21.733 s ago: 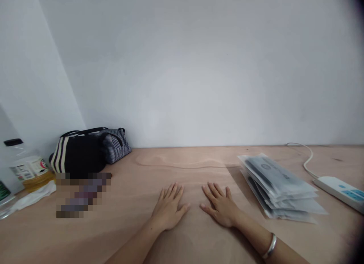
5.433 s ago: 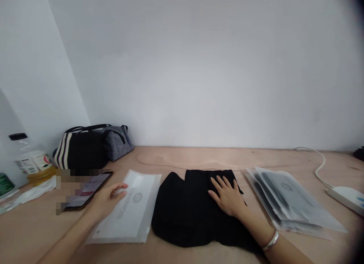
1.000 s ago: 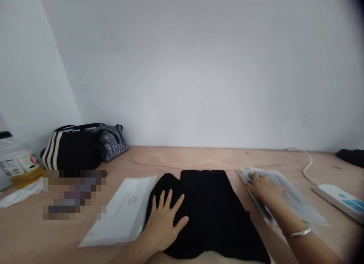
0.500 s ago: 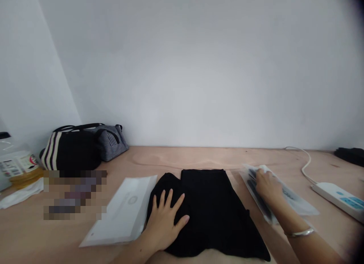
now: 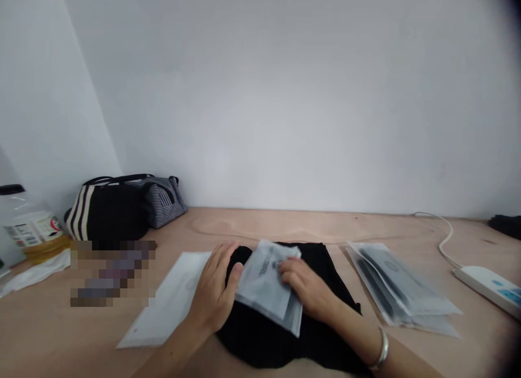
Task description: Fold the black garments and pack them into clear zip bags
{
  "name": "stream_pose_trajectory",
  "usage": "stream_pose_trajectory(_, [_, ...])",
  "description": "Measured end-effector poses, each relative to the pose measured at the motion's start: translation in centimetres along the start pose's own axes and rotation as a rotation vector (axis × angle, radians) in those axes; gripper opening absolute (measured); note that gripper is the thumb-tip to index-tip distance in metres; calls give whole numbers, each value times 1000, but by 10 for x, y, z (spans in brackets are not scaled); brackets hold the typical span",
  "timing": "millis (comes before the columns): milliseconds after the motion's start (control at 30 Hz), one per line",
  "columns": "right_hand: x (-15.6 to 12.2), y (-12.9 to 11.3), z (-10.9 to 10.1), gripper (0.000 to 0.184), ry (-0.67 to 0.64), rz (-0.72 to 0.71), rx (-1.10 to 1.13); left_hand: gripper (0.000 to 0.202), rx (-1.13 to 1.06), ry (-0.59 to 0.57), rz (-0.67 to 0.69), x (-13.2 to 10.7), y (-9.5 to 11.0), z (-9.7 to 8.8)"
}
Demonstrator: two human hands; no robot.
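Note:
A black folded cloth garment [image 5: 264,342] lies in front of me on the table. My right hand [image 5: 303,285] has its fingers curled on a frosted plastic zip bag [image 5: 264,283] with dark print, held tilted over the garment. My left hand [image 5: 215,288] is at the garment's left side, fingers stretched out and thumb apart, close to the bag's left edge. Whether the left thumb touches the bag I cannot tell. Left of the garment lies a flat white frosted bag [image 5: 171,299], partly behind my left hand and forearm.
More frosted bags [image 5: 402,285] with dark contents lie to the right, beside a white power strip [image 5: 490,285] and its cable. At the left stand a bottle of yellow liquid [image 5: 35,231], white tissue [image 5: 36,275], a black bag [image 5: 112,212] and a striped bag [image 5: 165,201].
My right hand has brought a frosted bag from the right-hand stack over the garment. My left hand has lifted from lying spread on the cloth and turned more upright.

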State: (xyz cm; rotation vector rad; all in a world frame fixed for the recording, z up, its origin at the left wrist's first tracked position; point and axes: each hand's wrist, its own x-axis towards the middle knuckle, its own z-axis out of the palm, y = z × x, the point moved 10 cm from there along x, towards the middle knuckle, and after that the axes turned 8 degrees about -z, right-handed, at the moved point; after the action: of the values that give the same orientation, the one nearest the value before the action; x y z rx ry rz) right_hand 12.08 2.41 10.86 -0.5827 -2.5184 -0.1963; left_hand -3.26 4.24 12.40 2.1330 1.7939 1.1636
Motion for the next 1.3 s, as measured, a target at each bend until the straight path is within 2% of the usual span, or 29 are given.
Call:
stream_pose_trajectory(67, [2,-14,18,23,-60,-61,71,45,25,-66,-16,1,-3,-4])
stream_pose_trajectory(133, [-4,-11,26,24,-120,-20,93,43,89,-231,-30,0,-5,3])
stream_pose_trajectory(200, [-14,4,26,30,-160,89,78,34,134,-392,-3,-3,2,15])
stream_pose_trajectory(300, [-37,39,20,37,-190,330,26,32,159,-431,114,0,29,32])
stream_pose_trajectory(367, [-55,58,24,43,-253,447,3,40,183,-448,250,-2,51,53])
stream_pose_trajectory(433, [-72,71,35,54,-346,528,-16,51,218,-536,365,-10,66,82])
stream_pose_trajectory(533, [-95,86,49,64,-443,636,-44,62,296,-632,360,-22,60,112])
stream_pose_trajectory(600, [-102,91,53,66,-463,681,-62,66,341,-627,272,-26,45,117])
stream_pose_trajectory(700, [-105,92,54,66,-459,701,-72,70,374,-569,145,-32,26,111])
stream_pose_trajectory(800, [-102,92,49,64,-443,704,-36,72,398,-544,78,-35,20,106])
stream_pose_trajectory(900, [-89,95,35,56,-298,747,88,69,419,-575,35,-30,22,107])
stream_pose_trajectory(967, [-81,103,29,42,-141,873,277,61,419,-559,45,-21,28,108])
stream_pose_trajectory(1000, [-78,107,32,33,-88,950,377,57,417,-531,66,-15,31,108])
stream_pose_trajectory(1067, [-70,113,47,22,-68,1089,535,51,413,-474,107,-5,37,110])
stream_pose_trajectory(1200, [-54,122,87,31,-135,1227,679,47,407,-441,69,0,26,123])
stream_pose_trajectory(1300, [-51,126,107,30,-160,1292,748,46,409,-404,33,-2,18,126])
